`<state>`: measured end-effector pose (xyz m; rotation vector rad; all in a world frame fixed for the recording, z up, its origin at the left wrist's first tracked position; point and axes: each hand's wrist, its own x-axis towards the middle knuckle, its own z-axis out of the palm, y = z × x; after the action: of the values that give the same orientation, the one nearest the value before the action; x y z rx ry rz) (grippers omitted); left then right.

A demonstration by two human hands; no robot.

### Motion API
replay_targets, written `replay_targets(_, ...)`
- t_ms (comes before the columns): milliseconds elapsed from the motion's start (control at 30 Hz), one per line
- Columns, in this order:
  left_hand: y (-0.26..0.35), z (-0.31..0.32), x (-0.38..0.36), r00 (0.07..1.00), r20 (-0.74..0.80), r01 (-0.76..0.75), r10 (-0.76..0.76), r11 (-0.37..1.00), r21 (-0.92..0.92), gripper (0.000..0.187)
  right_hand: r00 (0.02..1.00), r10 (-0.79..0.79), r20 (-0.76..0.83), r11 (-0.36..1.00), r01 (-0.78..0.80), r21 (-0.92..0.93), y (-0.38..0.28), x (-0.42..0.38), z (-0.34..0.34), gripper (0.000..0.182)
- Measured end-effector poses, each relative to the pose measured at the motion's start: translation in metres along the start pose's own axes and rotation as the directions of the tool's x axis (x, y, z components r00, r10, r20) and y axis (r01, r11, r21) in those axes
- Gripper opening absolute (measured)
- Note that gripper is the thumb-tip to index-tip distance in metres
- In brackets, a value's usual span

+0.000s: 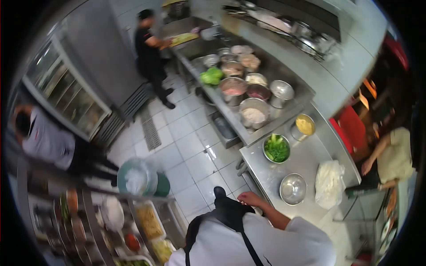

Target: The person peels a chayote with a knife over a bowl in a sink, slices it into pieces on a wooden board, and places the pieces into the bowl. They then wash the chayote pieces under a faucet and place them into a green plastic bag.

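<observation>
My right hand [250,198] rests on the near edge of a steel table [310,162], fingers loosely curled, with nothing in it. My white jacket and black apron fill the bottom of the view. My left hand is out of sight. Closest to the hand stands an empty steel bowl [293,189]. Beside that lies a white plastic bag [329,183]. Farther along the table are a bowl of green leaves [276,148] and a pot with yellow contents [305,126].
A long counter [284,117] behind holds several pots and bowls and a green vegetable [211,76]. A person in black [148,48] works at the far end, one in white [44,139] stands left, another [392,157] right. Food trays [148,221] and a lined bin [136,177] sit lower left.
</observation>
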<state>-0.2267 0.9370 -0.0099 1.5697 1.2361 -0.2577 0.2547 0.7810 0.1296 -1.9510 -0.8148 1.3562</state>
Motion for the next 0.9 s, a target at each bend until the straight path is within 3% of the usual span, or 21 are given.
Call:
replay_targets(67,0.023,-0.036,0.019,1.000,-0.006,0.013,-0.012,0.998,0.068,0.033,0.977,-0.212,-0.032,0.924,0.189,-0.333,-0.030,0.055,-0.016,0.034)
replay_targets(100,0.034,-0.052,0.030,1.000,-0.022,0.017,-0.016,0.998,0.060,0.033,0.991,-0.128,-0.029,0.955,0.115,-0.274,-0.071,0.072,-0.029,0.034)
replay_targets(267,0.083,-0.113,0.085,0.986,-0.134,0.069,-0.096,0.979,-0.191,0.033,0.937,-0.329,0.118,0.906,0.348,-0.240,-0.221,0.213,-0.071,0.029)
replay_targets(333,0.105,-0.132,0.109,0.976,-0.165,0.085,-0.139,0.951,-0.297,0.033,0.895,-0.418,0.157,0.819,0.446,-0.362,-0.291,0.258,-0.088,0.029)
replay_targets(467,0.144,-0.179,0.175,0.970,-0.179,0.086,-0.162,0.925,-0.370,0.032,0.870,-0.456,0.191,0.871,0.479,-0.104,-0.392,0.365,-0.114,0.034)
replay_targets(567,0.158,-0.219,0.230,0.979,-0.153,0.085,-0.137,0.948,-0.308,0.032,0.856,-0.503,0.118,0.862,0.507,-0.012,-0.439,0.432,-0.134,0.034)
replay_targets(667,0.162,-0.270,0.283,0.990,-0.106,0.076,-0.092,0.986,-0.150,0.032,0.864,-0.504,-0.005,0.802,0.465,-0.374,-0.431,0.504,-0.152,0.031)
replay_targets(733,0.172,-0.314,0.315,0.994,-0.083,0.060,-0.067,0.995,-0.083,0.032,0.936,-0.353,-0.004,0.875,0.329,-0.356,-0.392,0.547,-0.160,0.027)
replay_targets(800,0.186,-0.363,0.353,0.996,-0.078,0.032,-0.036,0.998,-0.054,0.032,0.987,-0.161,0.000,0.981,0.160,-0.114,-0.383,0.549,-0.161,0.025)
replay_targets(867,0.199,-0.410,0.394,0.997,-0.079,-0.006,0.004,1.000,-0.024,0.032,0.997,-0.056,-0.048,0.991,0.061,0.116,-0.374,0.548,-0.156,0.023)
replay_targets(900,0.206,-0.439,0.421,0.996,-0.006,-0.086,0.085,0.989,-0.122,0.032,0.998,0.001,-0.057,0.984,0.009,0.177,-0.366,0.553,-0.154,0.023)
